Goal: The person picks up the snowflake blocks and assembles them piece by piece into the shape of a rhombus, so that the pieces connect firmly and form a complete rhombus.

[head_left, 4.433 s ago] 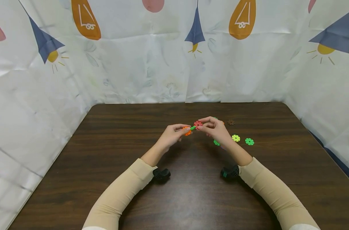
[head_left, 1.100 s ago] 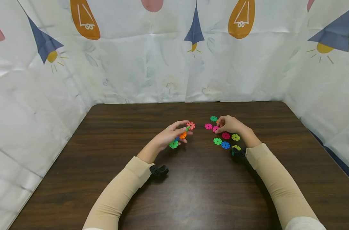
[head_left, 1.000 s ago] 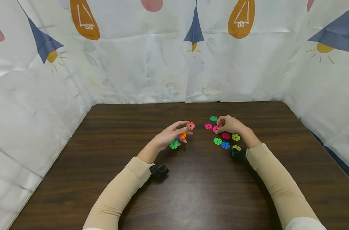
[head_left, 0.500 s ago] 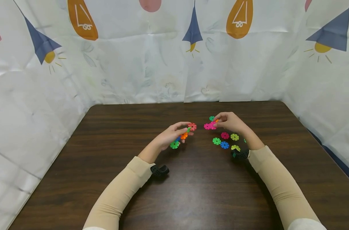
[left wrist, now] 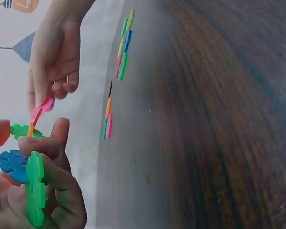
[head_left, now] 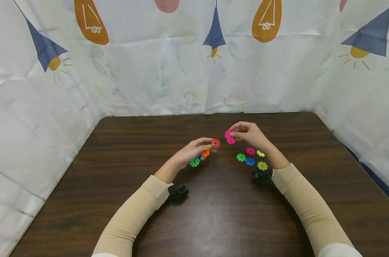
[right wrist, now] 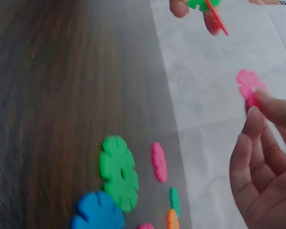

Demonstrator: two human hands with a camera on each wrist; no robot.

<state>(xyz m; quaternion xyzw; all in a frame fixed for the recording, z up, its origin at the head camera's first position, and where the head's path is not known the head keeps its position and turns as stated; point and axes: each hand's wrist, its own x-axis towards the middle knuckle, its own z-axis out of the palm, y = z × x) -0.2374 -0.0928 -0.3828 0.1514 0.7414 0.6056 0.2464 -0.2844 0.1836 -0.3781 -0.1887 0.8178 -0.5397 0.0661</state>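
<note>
My left hand [head_left: 188,152] holds a short chain of slotted flower-shaped plastic discs, joined edge to edge. The chain shows a red disc [head_left: 215,143] at its far end, an orange disc [head_left: 205,153], a blue disc [left wrist: 13,164] and a green disc [head_left: 194,162] nearest the palm; a second green disc [left wrist: 20,130] sits near the thumb. Between thumb and fingers, my right hand [head_left: 250,135] pinches a pink disc [right wrist: 248,82], raised above the table and apart from the red one. Another pink disc [head_left: 231,141] lies on the table just below it.
Loose discs lie on the dark wooden table [head_left: 133,160] near my right forearm: green [head_left: 241,157], blue [head_left: 250,161], dark pink [head_left: 250,151] and yellow [head_left: 262,165]. Farther ones, orange [left wrist: 108,108] and brown [left wrist: 110,89], show edge-on. A printed white curtain [head_left: 168,78] stands behind.
My right hand has let go of the red disc on the chain, moved right to the loose discs, picked up a pink one and come back left with it. The left hand has barely moved lately.
</note>
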